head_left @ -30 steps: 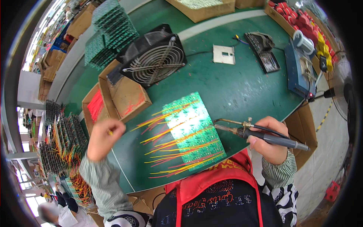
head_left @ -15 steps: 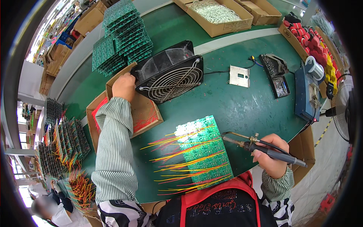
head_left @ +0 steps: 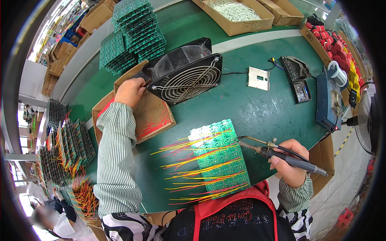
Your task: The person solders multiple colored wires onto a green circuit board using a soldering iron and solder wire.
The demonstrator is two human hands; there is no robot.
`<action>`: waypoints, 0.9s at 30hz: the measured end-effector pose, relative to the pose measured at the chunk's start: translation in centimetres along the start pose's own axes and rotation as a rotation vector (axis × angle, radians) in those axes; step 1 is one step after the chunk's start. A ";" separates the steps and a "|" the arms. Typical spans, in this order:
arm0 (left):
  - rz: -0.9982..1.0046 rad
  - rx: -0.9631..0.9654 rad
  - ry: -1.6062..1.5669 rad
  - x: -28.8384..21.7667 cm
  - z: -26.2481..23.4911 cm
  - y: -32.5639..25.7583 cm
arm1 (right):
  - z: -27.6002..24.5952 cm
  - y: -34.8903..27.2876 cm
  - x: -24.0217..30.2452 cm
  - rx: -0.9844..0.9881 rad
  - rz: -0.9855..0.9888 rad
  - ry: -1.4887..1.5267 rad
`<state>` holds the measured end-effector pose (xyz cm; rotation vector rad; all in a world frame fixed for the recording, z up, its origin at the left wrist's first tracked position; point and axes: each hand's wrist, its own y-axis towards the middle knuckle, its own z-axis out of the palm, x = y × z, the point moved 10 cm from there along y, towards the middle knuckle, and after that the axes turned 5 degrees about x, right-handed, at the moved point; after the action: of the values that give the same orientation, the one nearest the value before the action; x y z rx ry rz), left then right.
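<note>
My right hand point(head_left: 290, 162) is wrapped around a soldering iron point(head_left: 297, 163) fitted with a thin metal feed tube. Its tip is close to the right edge of a green circuit board panel point(head_left: 225, 170), which lies flat on the bench. Rows of red and yellow wires point(head_left: 181, 164) stick out from the panel to the left. Over a cardboard box point(head_left: 159, 131) holding loose red wires, my left hand point(head_left: 129, 92) is closed beside the corner of a black fan point(head_left: 187, 78) with a wire grille. What its fingers pinch is hidden.
Stacked green circuit boards point(head_left: 134, 38) stand at the back left, with wired boards point(head_left: 68, 148) further left. To the right are a metal plate point(head_left: 258, 78), a black open case point(head_left: 295, 80) and a blue soldering unit point(head_left: 327, 100) with a solder spool point(head_left: 337, 73).
My left hand has shifted slightly down and left, its fingers now reaching toward the fan's corner. My right hand stays by the panel's edge with the iron. The whole view has shifted a little.
</note>
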<state>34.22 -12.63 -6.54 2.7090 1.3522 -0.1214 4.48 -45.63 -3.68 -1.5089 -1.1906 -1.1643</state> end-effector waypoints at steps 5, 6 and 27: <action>-0.062 0.058 0.140 0.1 0.8 -0.2 | -0.1 -0.8 0.2 0.004 -0.012 0.015; -0.123 0.106 0.173 0.5 1.3 -0.2 | -0.1 -0.9 0.3 0.003 -0.014 0.015; -0.051 0.217 0.741 -3.9 2.1 -4.9 | 0.4 -1.3 0.1 0.022 -0.023 0.007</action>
<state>27.88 -13.05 -8.47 3.0353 1.6374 0.8609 3.27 -44.98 -3.56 -1.4770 -1.2151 -1.1676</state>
